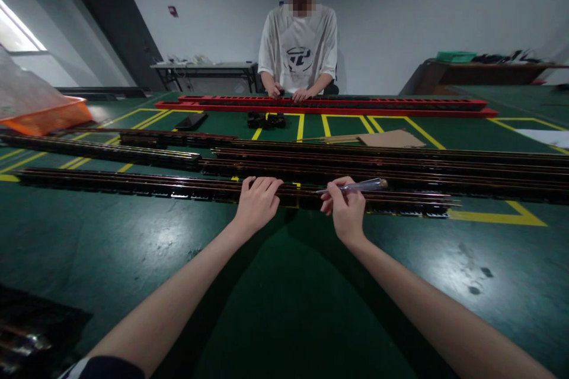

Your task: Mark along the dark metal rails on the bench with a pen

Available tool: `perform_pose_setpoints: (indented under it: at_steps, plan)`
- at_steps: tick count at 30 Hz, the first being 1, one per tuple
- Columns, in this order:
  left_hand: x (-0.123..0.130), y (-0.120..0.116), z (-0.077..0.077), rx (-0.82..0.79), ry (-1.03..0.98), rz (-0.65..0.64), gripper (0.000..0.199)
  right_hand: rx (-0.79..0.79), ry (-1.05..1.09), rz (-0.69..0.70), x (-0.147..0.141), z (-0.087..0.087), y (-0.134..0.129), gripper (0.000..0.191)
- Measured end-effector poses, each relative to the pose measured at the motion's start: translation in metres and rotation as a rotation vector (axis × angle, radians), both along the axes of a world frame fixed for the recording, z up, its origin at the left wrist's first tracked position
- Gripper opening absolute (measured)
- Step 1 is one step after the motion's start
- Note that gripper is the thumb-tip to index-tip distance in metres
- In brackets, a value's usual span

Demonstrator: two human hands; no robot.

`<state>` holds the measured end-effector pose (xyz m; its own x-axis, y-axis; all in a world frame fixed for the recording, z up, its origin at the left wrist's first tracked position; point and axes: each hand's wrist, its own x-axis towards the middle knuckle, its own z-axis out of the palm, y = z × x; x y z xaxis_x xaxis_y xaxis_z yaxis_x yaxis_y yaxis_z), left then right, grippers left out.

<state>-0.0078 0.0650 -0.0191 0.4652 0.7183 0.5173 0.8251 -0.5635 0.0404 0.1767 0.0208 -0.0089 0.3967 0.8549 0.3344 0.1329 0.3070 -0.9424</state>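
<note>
A long dark strip with copper-coloured rods [208, 188] lies across the green table in front of me. My left hand [258, 201] rests on top of it, its fingers bent over the strip and slightly apart; no held object shows. To the right, my right hand [347, 210] is closed around a screwdriver with a clear handle [362, 186]. The screwdriver's thin shaft points left, its tip close to the strip between my hands. More long strips [400, 166] lie just behind this one.
Across the table [146, 260], a person [299, 47] has both hands at a long red frame [329, 108]. An orange basket [53, 115] holding a plastic bag is at left. Cardboard [391, 138], a black phone-like object [192, 122] and dark parts [267, 120] lie beyond the strips.
</note>
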Motion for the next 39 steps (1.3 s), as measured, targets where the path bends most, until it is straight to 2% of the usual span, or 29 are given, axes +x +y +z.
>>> perform_pose_setpoints:
  at_steps: [6,26,39]
  plan:
    - [-0.0005,0.0005,-0.0002,0.002,0.01,-0.004,0.031,0.008,0.008,0.079,0.0008,-0.0027,0.0016,0.014]
    - [-0.0015,0.0014,0.0019,-0.012,0.009,-0.03,0.031,-0.002,-0.033,0.073,0.0018,-0.0032,0.0018,0.015]
    - [-0.0002,-0.002,0.0018,0.014,0.019,0.032,0.036,-0.011,-0.077,0.059,0.0002,-0.0017,0.0012,0.015]
